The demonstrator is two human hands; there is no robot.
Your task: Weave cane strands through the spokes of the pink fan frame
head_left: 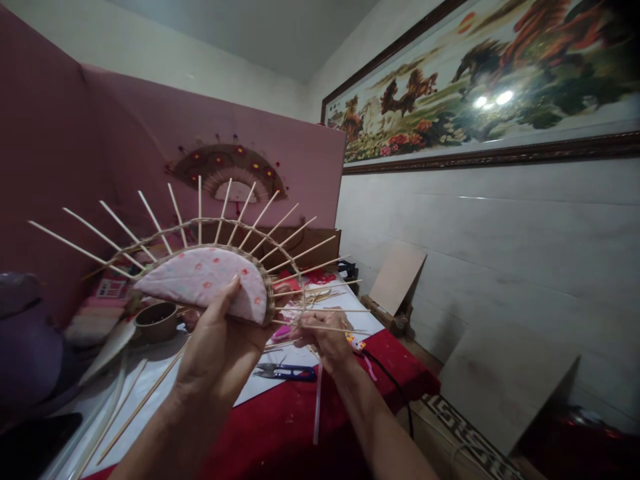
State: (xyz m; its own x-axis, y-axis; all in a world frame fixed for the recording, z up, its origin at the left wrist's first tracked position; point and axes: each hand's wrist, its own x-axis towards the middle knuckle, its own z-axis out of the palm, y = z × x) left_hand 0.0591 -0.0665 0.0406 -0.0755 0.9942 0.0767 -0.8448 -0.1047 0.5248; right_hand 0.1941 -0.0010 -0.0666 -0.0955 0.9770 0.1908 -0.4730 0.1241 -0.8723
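Note:
My left hand [220, 353] grips a half-round fan frame [200, 283] from below, its thumb pressed on the flower-dotted pale cloth centre. Thin wooden sticks fan out from the curved rim. A braided twine arc [273, 237] runs across the sticks, apart from the rim. At the right end of that arc, the fingers of my right hand [323, 337] are pinched together by the lowest sticks, apparently on the twine; the exact grip is partly hidden. Below the fan, blue-handled thread snips [285, 372] lie on the table.
White sheeting and a red cloth [270, 433] cover the table. A dark bowl [157, 322] and long loose sticks [143, 403] are at left. Behind, a finished-looking fan [227, 167] hangs on a pink panel [305, 160]. A black cable [395, 383] crosses the right edge.

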